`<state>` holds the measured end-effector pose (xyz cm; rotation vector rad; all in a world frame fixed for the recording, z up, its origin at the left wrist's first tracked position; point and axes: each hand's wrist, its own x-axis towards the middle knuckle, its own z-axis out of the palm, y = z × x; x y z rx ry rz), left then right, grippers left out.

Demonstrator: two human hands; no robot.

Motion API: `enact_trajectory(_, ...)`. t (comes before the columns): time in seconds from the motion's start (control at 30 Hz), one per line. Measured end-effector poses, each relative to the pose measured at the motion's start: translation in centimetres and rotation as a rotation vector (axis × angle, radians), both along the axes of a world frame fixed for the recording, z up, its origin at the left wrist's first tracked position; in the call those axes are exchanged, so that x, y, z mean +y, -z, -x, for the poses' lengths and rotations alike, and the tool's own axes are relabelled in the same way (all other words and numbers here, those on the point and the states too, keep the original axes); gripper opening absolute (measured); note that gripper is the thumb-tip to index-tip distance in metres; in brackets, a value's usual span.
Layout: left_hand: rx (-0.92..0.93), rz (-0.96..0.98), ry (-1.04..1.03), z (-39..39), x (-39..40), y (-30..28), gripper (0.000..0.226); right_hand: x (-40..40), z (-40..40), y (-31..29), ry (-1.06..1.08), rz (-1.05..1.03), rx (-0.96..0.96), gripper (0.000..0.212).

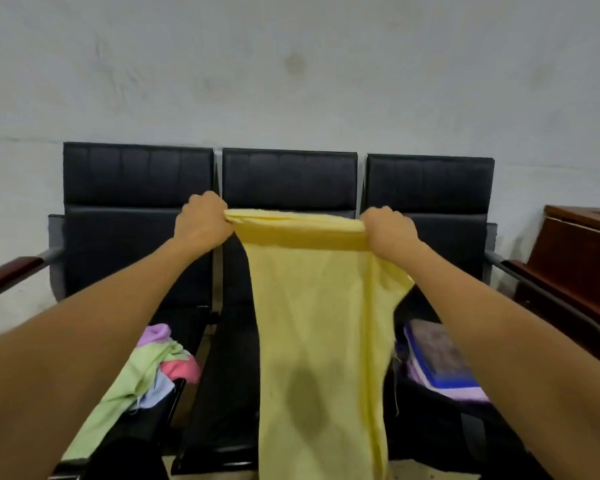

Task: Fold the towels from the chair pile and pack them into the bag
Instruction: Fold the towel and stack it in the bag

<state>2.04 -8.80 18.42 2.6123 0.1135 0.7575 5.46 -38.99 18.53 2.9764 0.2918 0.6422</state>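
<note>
The left hand (pixel 201 220) and right hand (pixel 388 230) each pinch a top corner of the yellow towel (pixel 319 323), which hangs above the middle chair seat (pixel 229 375). If one grip loosens, the towel may slide down and fold unevenly.

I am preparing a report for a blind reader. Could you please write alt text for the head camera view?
A person's left hand and right hand grip the top edge of a yellow towel, holding it up over the middle of three black chairs. A pile of coloured towels lies on the left seat; a bag with folded towels sits on the right seat.
</note>
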Motion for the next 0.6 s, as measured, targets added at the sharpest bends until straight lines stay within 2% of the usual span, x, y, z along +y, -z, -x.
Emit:
enact_trajectory(0.07,-0.245,0.071,-0.035,-0.8,0.1,-2.1,0.021,0.9,-1.0,-1.8,-0.055,-0.108,-0.252,0.023)
enact_trajectory(0.13,-0.406,0.036,-0.068,-1.1,0.3,-4.8,0.019,1.4,-1.5,-4.3,-0.130,-0.219,-0.409,0.024)
enact_trajectory(0.2,-0.512,-0.037,-0.051,-1.3,0.5,-7.2,0.016,1.5,-1.9,-6.9,-0.159,-0.348,-0.483,0.017)
enact_trajectory(0.3,-0.548,-0.097,0.002,-1.3,0.6,-8.5,0.017,1.1,-2.8,-8.5,-0.149,-0.506,-0.524,0.016)
enact_trajectory(0.37,-0.505,-0.077,0.020,-1.1,0.8,-8.0,0.016,1.0,-2.9,-7.6,-0.157,-0.502,-0.458,0.016)
enact_trajectory(0.43,-0.380,-0.086,0.023,-0.5,1.3,-6.2,0.020,1.0,-2.3,-5.0,-0.182,-0.464,-0.342,0.017)
enact_trajectory(0.5,-0.196,-0.125,0.040,0.2,1.8,-3.2,0.026,0.7,-1.4,-1.3,-0.190,-0.416,-0.205,0.015)
enact_trajectory(0.6,0.143,-0.119,0.206,1.3,3.0,2.7,0.024,0.1,-0.3,5.2,-0.170,-0.292,0.072,0.009)
